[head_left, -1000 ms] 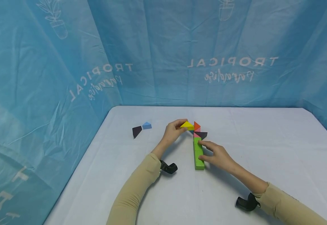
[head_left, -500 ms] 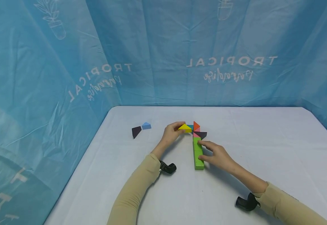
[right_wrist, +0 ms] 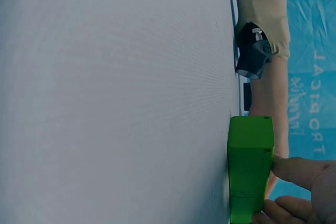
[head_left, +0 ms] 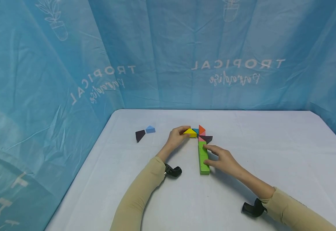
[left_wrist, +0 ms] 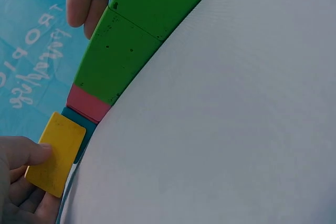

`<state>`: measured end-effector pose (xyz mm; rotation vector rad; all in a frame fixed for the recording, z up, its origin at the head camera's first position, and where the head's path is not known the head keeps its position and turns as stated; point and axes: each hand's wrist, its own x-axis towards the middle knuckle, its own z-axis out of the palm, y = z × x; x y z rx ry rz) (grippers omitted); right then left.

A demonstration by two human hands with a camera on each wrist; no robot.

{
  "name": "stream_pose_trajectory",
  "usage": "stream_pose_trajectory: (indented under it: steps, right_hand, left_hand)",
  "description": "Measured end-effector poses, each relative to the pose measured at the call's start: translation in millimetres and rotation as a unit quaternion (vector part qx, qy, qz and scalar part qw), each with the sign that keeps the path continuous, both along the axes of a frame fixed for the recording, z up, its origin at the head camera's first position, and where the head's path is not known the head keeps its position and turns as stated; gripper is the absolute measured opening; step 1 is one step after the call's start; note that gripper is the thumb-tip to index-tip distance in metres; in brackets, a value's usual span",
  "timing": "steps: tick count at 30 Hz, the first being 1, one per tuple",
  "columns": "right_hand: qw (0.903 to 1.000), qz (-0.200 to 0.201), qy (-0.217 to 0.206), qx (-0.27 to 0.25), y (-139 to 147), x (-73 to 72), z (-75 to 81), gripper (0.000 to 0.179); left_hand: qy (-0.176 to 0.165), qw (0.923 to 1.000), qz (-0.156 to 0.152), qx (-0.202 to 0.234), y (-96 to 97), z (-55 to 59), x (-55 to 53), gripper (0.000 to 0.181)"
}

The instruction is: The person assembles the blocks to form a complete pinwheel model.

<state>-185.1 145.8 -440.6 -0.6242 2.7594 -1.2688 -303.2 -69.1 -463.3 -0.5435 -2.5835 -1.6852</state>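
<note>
The left hand (head_left: 176, 138) pinches the yellow triangular block (head_left: 190, 133), right by the teal block (head_left: 196, 131); touching or apart, I can't tell. One careless nudge there could knock the teal block askew! On the green blocks (head_left: 203, 156), the right hand (head_left: 225, 160) rests spread fingers, ungripping; a sideways push might split that row. Smooth painted faces, crisp edges, speckled box-shaped greens.

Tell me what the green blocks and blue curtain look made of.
Green blocks: probably painted wood, smooth, fairly matte; opaque colour with small dark specks.
Blue curtain: thin fabric or plastic sheet, faintly shiny; creases and pale highlights fit either.
</note>
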Motion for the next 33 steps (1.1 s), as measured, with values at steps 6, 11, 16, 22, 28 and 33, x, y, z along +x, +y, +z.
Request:
stream_pose_trajectory:
  steps: [6,11,16,22,28,33]
  right_hand:
    - [1.0,0.004,0.002,-0.009,0.1,0.4,-0.9,0.063]
    - [0.9999,0.006,0.002,-0.012,0.8,0.3,-2.1,0.062]
    - [0.9999,0.01,0.0,-0.013,1.0,-0.1,-3.0,0.061]
    - [0.9998,0.012,0.002,-0.014,0.9,-0.2,-2.9,0.061]
    - [0.9999,0.009,0.003,-0.005,3.3,-1.1,0.2,0.062]
    - [0.9999,0.01,-0.002,-0.008,6.4,-4.0,2.5,0.062]
  left_hand:
    - [-0.002,0.9996,-0.002,-0.028,1.6,-2.4,-1.0,0.036]
    - [-0.005,0.9994,-0.007,-0.033,2.5,-1.3,-0.1,0.037]
    - [-0.005,0.9991,-0.012,-0.039,3.2,0.3,0.9,0.039]
    - [-0.007,0.9987,-0.009,-0.05,4.3,1.6,1.7,0.038]
    - [-0.004,0.9985,-0.02,-0.05,3.0,7.6,1.3,0.039]
    - [0.009,0.9985,-0.01,-0.054,-10.6,24.6,-1.6,0.038]
